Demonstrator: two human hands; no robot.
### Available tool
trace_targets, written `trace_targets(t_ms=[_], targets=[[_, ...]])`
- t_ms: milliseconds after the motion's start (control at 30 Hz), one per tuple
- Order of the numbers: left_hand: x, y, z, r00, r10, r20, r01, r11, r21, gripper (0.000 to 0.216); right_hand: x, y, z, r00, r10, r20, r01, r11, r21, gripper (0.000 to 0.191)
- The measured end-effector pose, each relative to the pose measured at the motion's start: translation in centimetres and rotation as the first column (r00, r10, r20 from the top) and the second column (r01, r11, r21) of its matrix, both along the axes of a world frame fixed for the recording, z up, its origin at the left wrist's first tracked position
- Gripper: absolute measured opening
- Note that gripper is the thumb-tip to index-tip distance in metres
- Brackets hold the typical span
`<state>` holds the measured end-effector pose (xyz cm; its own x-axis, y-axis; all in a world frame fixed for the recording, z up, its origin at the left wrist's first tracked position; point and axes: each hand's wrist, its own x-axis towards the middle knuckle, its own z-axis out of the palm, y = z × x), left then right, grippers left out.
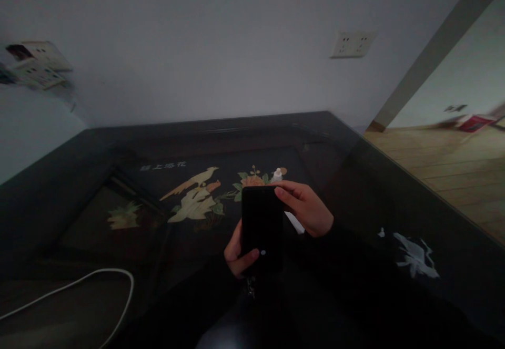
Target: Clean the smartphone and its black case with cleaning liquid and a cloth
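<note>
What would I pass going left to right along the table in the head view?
white cable → bird picture set in the table top → phone → right hand → white mark. The left hand overlaps the phone, so it is left out.

One black phone (262,228), one left hand (235,255), one right hand (310,211), one white cable (98,273), one white bottle (278,174), one dark table (394,196)

Black phone (262,225) upright, screen dark, small white dot low.
</note>
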<state>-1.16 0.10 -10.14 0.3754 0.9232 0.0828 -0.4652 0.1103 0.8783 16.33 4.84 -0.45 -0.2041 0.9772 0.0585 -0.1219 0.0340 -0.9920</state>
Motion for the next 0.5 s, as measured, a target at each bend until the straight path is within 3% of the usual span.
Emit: trace_targets(t_ms=[167,333,500], targets=[[0.0,-0.1,0.2,0.998,-0.056,0.003,0.056,0.998,0.018,0.067,0.2,0.7,1.5,0.976,0.056,0.212,-0.080,0.991,0.104,0.029],[-0.1,-0.4,0.8,0.989,-0.123,-0.083,0.124,0.992,0.013,0.064,0.0,1.2,2.2,0.894,0.155,0.420,-0.221,0.969,0.114,0.022],[0.1,-0.4,0.9,0.989,-0.110,-0.094,0.114,0.993,0.038,0.060,0.1,1.1,2.1,0.872,0.120,0.474,-0.224,0.960,0.170,0.021]])
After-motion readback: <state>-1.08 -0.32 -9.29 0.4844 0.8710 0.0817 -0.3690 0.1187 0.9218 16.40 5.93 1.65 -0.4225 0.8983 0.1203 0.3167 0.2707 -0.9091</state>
